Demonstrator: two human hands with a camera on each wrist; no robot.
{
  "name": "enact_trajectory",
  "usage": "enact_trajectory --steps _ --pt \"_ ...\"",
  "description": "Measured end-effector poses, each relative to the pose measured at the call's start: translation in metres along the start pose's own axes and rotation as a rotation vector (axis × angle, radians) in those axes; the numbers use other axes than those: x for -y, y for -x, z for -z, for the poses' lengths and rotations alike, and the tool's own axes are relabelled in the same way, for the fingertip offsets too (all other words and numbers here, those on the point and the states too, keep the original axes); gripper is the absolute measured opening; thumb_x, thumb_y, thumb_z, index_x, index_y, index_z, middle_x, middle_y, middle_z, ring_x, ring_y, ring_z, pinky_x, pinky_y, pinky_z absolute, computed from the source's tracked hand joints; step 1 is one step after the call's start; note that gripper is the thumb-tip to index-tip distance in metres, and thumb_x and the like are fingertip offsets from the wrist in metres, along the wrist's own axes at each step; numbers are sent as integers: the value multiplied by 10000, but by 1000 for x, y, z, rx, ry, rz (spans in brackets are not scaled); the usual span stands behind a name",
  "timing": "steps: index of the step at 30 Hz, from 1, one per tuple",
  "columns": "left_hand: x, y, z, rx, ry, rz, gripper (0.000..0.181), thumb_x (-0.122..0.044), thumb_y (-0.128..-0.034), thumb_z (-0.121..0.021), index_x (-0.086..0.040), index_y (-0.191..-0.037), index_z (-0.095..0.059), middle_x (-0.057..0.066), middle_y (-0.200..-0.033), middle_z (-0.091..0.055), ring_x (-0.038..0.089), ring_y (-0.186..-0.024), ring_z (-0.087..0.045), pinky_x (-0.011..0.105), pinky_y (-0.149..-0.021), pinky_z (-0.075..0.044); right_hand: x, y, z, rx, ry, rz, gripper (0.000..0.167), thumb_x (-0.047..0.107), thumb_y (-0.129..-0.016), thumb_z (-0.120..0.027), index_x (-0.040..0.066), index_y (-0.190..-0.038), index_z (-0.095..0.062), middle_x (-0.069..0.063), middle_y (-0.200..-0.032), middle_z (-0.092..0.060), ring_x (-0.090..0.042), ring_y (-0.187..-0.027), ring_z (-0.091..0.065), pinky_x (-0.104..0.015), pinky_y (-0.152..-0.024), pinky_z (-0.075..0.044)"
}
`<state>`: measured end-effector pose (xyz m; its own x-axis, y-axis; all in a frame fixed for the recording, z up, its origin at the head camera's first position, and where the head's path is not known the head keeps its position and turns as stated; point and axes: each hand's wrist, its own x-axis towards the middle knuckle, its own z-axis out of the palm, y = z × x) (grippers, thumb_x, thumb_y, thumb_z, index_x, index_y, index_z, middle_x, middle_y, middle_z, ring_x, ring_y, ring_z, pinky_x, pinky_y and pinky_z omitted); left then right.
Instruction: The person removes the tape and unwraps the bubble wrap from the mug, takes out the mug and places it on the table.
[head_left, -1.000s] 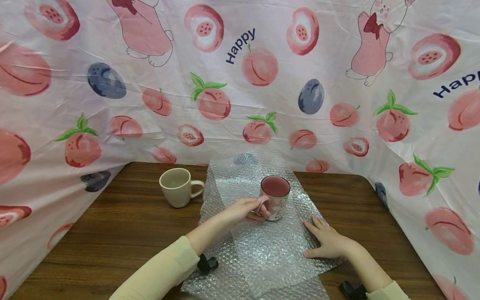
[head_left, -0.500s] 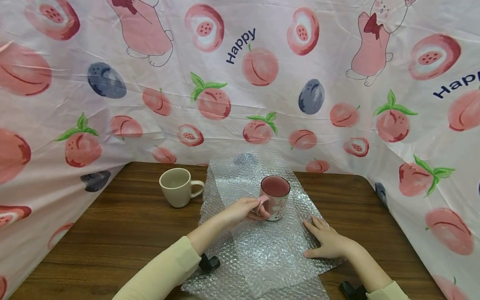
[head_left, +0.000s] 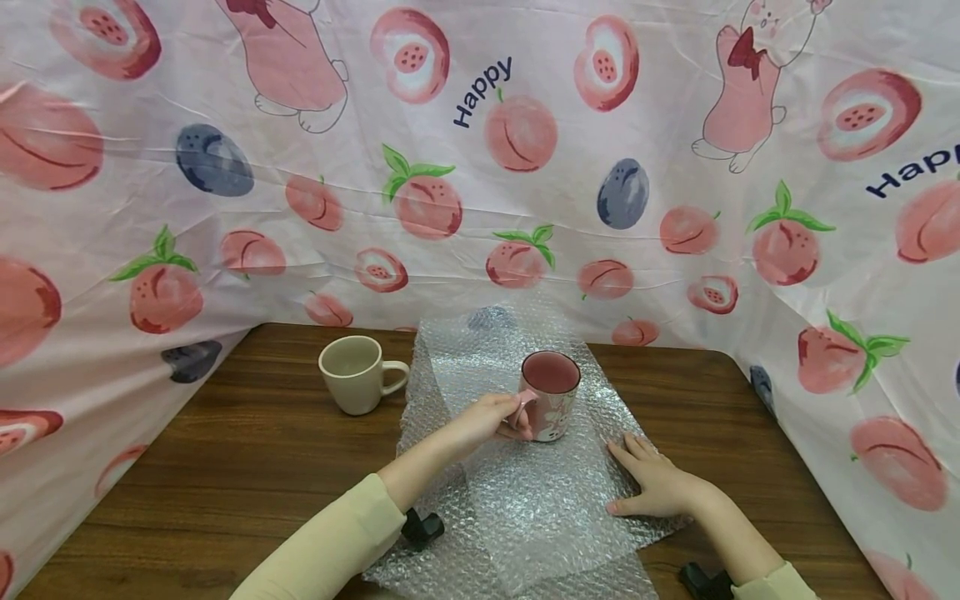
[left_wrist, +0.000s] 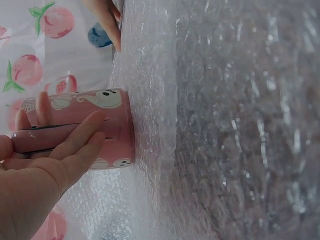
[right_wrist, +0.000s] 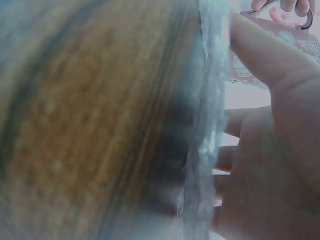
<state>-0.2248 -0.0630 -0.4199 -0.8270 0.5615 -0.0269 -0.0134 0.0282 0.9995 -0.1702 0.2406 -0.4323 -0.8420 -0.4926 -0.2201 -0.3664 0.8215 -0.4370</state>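
Observation:
A pink mug [head_left: 558, 410] with white ghost and pumpkin figures stands upright on a sheet of bubble wrap [head_left: 540, 517]. My left hand [head_left: 480, 423] grips its handle, which faces left; in the left wrist view the fingers of the left hand [left_wrist: 47, 165] pass round the handle against the mug [left_wrist: 117, 145]. To the right, my right hand [head_left: 660, 483] lies with fingers spread on the right edge of the bubble wrap. In the right wrist view the right hand [right_wrist: 270, 130] touches the wrap's edge [right_wrist: 205, 135].
A cream mug [head_left: 352, 383] stands upright on the wooden table [head_left: 225, 467], left of the bubble wrap, its handle toward the wrap. A fruit-patterned cloth [head_left: 465, 192] surrounds the table at the back and sides. Black wrist straps [head_left: 423, 529] show below both hands.
My left forearm has shifted slightly to the right, and the left fingers have moved a little at the handle. Both mugs, the bubble wrap and my right hand stay in place.

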Motion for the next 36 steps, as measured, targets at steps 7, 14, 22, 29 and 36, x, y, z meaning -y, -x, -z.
enact_trajectory --steps 7,14,22,29,36 --pt "0 0 -1 -40 -7 -15 398 -170 -1057 -331 59 -832 -566 135 -844 -632 270 -864 -667 379 -849 -522 -2 -1 0 2 0 0 981 506 -804 -721 -32 -1486 -265 -378 -1488 -116 -549 -1359 -60 -714 -1008 -130" --pt "1 0 0 -60 -23 -31 400 -152 -1056 -331 52 -794 -554 147 -827 -638 308 -880 -667 389 -835 -527 -4 -2 -1 2 5 -4 987 514 -802 -719 -33 -1486 -264 -378 -1489 -116 -550 -1358 -67 -715 -1006 -137" --pt "1 2 -1 -59 -27 -36 395 -157 -1058 -327 34 -798 -556 166 -824 -648 348 -902 -661 391 -832 -527 -4 -2 -2 -2 -1 0 988 514 -801 -720 -39 -1483 -268 -380 -1488 -112 -546 -1361 -60 -715 -1008 -127" --pt "-3 6 -1 -48 -44 -40 392 -171 -1055 -340 11 -788 -563 197 -857 -653 257 -833 -675 387 -836 -526 -5 -2 -2 -9 2 8 989 518 -800 -717 -42 -1481 -269 -384 -1485 -117 -549 -1359 -63 -715 -1009 -123" --pt "-4 8 -2 -30 -43 -31 398 -154 -1052 -347 61 -790 -557 316 -937 -628 212 -783 -674 394 -841 -524 -5 -3 -2 -13 4 8 985 512 -800 -722 -47 -1477 -276 -386 -1484 -116 -550 -1357 -69 -715 -1008 -125"
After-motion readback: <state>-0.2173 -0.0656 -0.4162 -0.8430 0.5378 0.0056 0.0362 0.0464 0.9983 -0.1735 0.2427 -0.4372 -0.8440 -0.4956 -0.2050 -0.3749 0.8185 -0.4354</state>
